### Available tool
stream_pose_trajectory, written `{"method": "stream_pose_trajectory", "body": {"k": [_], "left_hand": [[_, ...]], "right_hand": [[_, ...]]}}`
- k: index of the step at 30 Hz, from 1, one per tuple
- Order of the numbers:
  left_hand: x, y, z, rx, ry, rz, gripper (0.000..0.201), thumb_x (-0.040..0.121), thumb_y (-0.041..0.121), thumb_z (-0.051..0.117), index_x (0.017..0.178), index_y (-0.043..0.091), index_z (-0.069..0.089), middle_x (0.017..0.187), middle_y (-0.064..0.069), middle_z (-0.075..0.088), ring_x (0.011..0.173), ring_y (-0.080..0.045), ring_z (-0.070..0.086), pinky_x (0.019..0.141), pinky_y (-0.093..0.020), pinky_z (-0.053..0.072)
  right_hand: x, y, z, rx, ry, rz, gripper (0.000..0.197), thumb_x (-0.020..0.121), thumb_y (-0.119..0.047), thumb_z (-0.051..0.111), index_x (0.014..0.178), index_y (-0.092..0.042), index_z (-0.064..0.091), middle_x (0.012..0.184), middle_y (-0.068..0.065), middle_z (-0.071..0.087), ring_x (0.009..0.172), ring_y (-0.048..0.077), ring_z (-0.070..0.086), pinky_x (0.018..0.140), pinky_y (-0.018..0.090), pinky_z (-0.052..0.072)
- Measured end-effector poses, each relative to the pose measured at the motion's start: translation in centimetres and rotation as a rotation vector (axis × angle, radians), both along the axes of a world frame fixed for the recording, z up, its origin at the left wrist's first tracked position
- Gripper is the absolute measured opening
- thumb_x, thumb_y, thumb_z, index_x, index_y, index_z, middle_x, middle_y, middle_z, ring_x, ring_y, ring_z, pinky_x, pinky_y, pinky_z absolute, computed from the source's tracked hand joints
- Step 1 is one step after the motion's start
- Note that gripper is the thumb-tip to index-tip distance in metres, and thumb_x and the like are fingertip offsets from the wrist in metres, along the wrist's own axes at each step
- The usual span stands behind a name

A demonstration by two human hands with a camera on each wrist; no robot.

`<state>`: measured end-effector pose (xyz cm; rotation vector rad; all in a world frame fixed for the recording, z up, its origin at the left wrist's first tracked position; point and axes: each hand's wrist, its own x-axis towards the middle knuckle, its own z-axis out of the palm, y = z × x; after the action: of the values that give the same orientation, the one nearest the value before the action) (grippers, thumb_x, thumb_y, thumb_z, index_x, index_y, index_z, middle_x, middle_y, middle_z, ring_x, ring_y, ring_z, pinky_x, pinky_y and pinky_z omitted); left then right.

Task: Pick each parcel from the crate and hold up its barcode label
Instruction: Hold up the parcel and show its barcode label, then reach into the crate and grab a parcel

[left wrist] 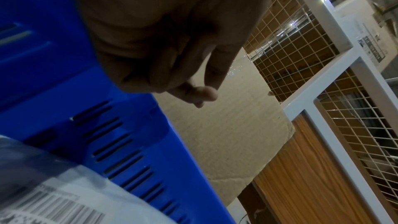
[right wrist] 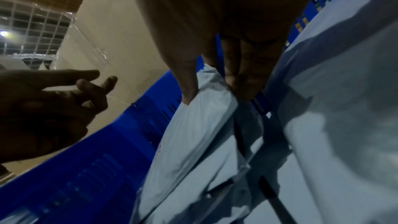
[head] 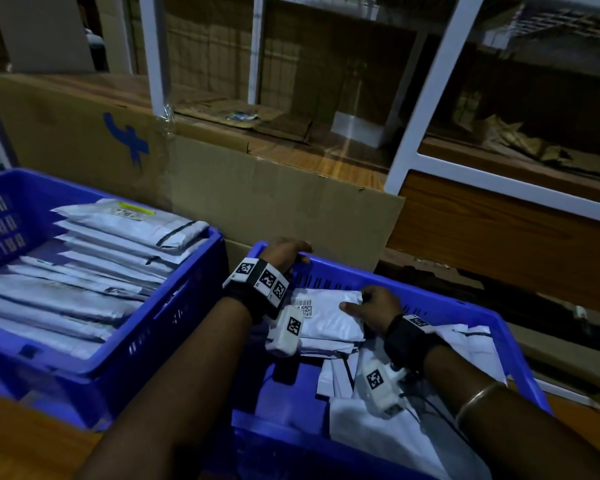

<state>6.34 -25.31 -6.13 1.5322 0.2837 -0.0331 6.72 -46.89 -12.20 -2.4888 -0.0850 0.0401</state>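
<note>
Fingers [right wrist: 243,81] of the right hand [head: 378,308] pinch a parcel [head: 329,318] in the crate [head: 458,308]; left hand [head: 284,252] hangs slack; next, lift and turn its label [head: 303,306] up.

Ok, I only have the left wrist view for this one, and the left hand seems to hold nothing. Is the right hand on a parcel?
Observer: Yes. The right hand pinches a corner of a white parcel inside the right crate.
Operator: Is its barcode visible?
Observer: In the head view the barcode label faces up on that parcel, which is not yet lifted.
Operator: Any other crate?
Observer: A second blue crate to the left holds a row of parcels.
</note>
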Motion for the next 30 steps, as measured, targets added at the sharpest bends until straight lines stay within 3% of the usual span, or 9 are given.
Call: {"method": "stream_pose_trajectory", "body": {"k": [3,6,10,12,14,18,21,27,30], "left_hand": [[-0.2,0.0,0.3,-0.005,-0.002,0.004,0.025,0.095,0.012,0.054,0.110,-0.004,0.065,0.037,0.006,0.055,0.023,-0.003,0.039,0.028,-0.010,0.023],[-0.2,-0.1,0.3,0.005,0.002,-0.001,0.028,0.096,0.013,0.053,0.115,-0.004,0.064,0.051,0.001,0.059,0.024,-0.002,0.040,0.028,-0.012,0.025],[-0.1,0.0,0.2,-0.006,0.019,0.013,0.029,0.095,0.016,0.054,0.115,-0.002,0.065,0.041,0.004,0.056,0.022,-0.005,0.035,0.029,-0.011,0.023],[-0.1,0.0,0.3,-0.012,0.024,0.016,0.028,0.095,0.015,0.054,0.115,-0.002,0.065,0.044,0.003,0.056,0.023,-0.004,0.037,0.029,-0.010,0.023],[0.0,0.0,0.3,-0.010,0.025,0.012,0.028,0.096,0.015,0.053,0.116,-0.002,0.064,0.039,0.006,0.055,0.023,-0.003,0.038,0.029,-0.010,0.023],[-0.2,0.0,0.5,-0.013,0.014,0.027,0.028,0.095,0.013,0.055,0.115,-0.004,0.064,0.035,0.007,0.053,0.023,-0.002,0.039,0.029,-0.011,0.024],[-0.3,0.0,0.5,-0.012,0.019,0.032,0.029,0.095,0.014,0.055,0.115,-0.005,0.064,0.041,0.003,0.055,0.023,-0.003,0.039,0.029,-0.011,0.024],[-0.4,0.0,0.7,-0.010,0.008,0.028,0.022,0.095,0.011,0.055,0.111,0.000,0.065,0.035,0.008,0.054,0.027,-0.001,0.046,0.028,-0.013,0.026],[-0.4,0.0,0.7,-0.008,0.001,0.022,0.016,0.095,0.011,0.055,0.106,0.005,0.064,0.036,0.008,0.055,0.030,0.000,0.049,0.028,-0.013,0.027]], "right_hand": [[-0.2,0.0,0.2,-0.042,0.020,0.020,0.057,0.077,-0.037,0.081,0.057,-0.020,0.031,0.054,0.000,0.029,0.050,0.013,0.036,0.050,0.031,0.023],[0.0,-0.1,0.4,-0.119,0.032,0.052,0.055,0.077,-0.045,0.079,0.059,-0.019,0.034,0.057,0.001,0.032,0.053,0.015,0.038,0.051,0.031,0.023],[0.1,0.3,1.5,-0.378,-0.031,0.115,0.049,0.078,-0.055,0.073,0.077,-0.012,0.048,0.072,0.005,0.048,0.072,0.023,0.052,0.054,0.032,0.027],[0.1,0.5,1.9,-0.452,-0.080,0.184,0.053,0.075,-0.057,0.074,0.096,-0.013,0.052,0.093,0.008,0.056,0.092,0.028,0.056,0.064,0.032,0.038],[-0.1,0.8,2.1,-0.513,-0.118,0.276,0.066,0.072,-0.060,0.074,0.115,-0.016,0.050,0.113,0.012,0.054,0.106,0.031,0.053,0.080,0.036,0.046],[-0.1,1.6,2.2,-0.617,-0.065,0.494,0.072,0.070,-0.067,0.071,0.127,-0.025,0.056,0.119,0.006,0.052,0.112,0.029,0.050,0.089,0.038,0.047],[0.1,1.9,1.9,-0.667,-0.009,0.566,0.080,0.071,-0.068,0.070,0.136,-0.025,0.055,0.123,0.005,0.054,0.114,0.028,0.050,0.094,0.037,0.045],[-0.4,1.8,2.2,-0.603,0.032,0.596,0.062,0.072,-0.036,0.082,0.130,-0.027,0.062,0.132,-0.003,0.061,0.121,0.018,0.056,0.099,0.029,0.047],[-0.6,1.6,2.5,-0.600,0.072,0.573,0.061,0.070,-0.019,0.080,0.128,-0.029,0.063,0.131,-0.004,0.062,0.118,0.016,0.058,0.093,0.029,0.050]]}}
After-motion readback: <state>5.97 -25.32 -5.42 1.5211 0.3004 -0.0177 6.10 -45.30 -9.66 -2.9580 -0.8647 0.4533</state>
